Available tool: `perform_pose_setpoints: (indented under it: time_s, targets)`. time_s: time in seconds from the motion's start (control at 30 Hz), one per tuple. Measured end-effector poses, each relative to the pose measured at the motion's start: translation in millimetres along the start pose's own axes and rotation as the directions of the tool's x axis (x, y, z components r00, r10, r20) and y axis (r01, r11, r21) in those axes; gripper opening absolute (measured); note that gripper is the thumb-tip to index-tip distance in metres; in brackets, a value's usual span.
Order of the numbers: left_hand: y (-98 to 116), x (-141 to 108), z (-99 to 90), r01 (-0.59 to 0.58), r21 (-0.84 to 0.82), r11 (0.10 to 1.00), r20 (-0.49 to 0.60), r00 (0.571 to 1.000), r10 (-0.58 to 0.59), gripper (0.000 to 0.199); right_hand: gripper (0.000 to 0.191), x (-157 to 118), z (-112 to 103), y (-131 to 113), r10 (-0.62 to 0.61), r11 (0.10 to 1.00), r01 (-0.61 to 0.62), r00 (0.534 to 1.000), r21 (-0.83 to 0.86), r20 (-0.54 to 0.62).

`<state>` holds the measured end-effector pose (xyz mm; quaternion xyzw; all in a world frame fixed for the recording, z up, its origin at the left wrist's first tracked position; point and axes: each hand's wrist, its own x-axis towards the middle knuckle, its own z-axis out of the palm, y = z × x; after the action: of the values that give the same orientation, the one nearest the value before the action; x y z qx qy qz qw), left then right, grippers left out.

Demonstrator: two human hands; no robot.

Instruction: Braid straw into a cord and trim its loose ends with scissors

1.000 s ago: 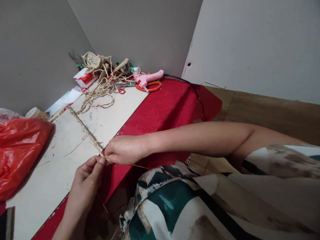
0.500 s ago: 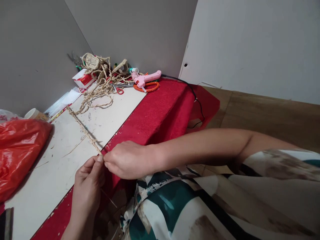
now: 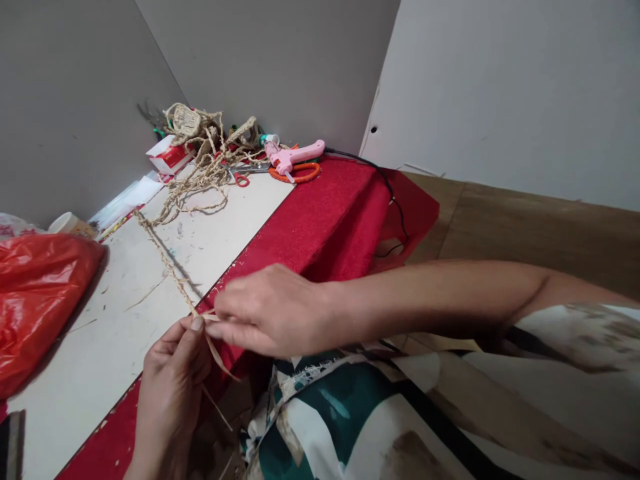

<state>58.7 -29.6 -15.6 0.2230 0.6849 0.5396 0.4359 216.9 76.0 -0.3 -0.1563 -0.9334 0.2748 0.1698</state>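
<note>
Since the frame half a second earlier, the right hand [image 3: 277,310] had shifted slightly away from the left, its fingers had spread a little from the thumb, and a flat loose strand [image 3: 217,358] had come into view beneath the fingertips. The left hand [image 3: 170,377] pinched the near end of the braided cord [image 3: 167,260] between thumb and forefinger, just beside the edge of the white board [image 3: 100,320]. From that grip the cord stretched in a fairly straight line across the board towards the tangled heap [image 3: 200,173]. Narrowly parted, the right thumb and fingers were close to the left thumb, a pale strand running up to them; whether they gripped it, I could not tell. Judging by this arrangement, good work on the strands called for a firm left pinch right at the last crossing, even tension along the cord, and the thin hanging strand [image 3: 216,405] kept separate from the flat one.
</note>
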Motion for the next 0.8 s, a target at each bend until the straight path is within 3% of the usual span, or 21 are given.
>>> perform_pose_setpoints:
  time_s: [0.07, 0.1, 0.23, 0.37, 0.47, 0.53, 0.63, 0.8]
  targets:
    - [0, 1, -1.0, -0.010, -0.004, 1.000, 0.009, 1.000, 0.010, 0.025, 0.032, 9, -2, 3, 0.045, 0.997, -0.037, 0.991, 0.070, -0.128]
    - [0, 2, -1.1, -0.015, -0.007, 1.000, 0.012, 1.000, 0.015, 0.025, 0.031, 15, 0, 5, 0.058, 0.991, -0.044, 0.992, 0.124, -0.112]
    - [-1, 4, -2.9, -0.036, 0.014, 0.999, 0.014, 0.999, 0.036, 0.030, 0.034, 40, 15, 14, 0.025, 0.918, -0.112, 0.974, 0.381, 0.224]
    - [-1, 5, -8.8, -0.050, 0.127, 0.991, 0.053, 0.998, 0.044, 0.030, 0.035, 52, 19, 21, 0.003, 0.909, -0.123, 0.957, 0.397, 0.290]
    - [2, 4, -11.6, -0.171, 0.333, 0.927, 0.095, 0.984, 0.148, 0.032, 0.033, 52, 17, 24, 0.000, 0.888, -0.163, 0.935, 0.429, 0.355]
    - [4, 2, -12.1, -0.285, 0.512, 0.810, 0.084, 0.956, 0.283, 0.033, 0.030, 51, 17, 25, 0.030, 0.856, -0.211, 0.931, 0.471, 0.363]
    - [6, -3, -12.8, -0.397, 0.714, 0.576, 0.097, 0.871, 0.481, 0.031, 0.024, 50, 22, 23, 0.091, 0.779, -0.274, 0.939, 0.563, 0.331]
    - [0, -17, -15.9, -0.440, 0.891, 0.117, 0.286, 0.741, 0.607, 0.022, 0.019, 48, 36, 19, 0.183, 0.690, -0.277, 0.961, 0.669, 0.210]
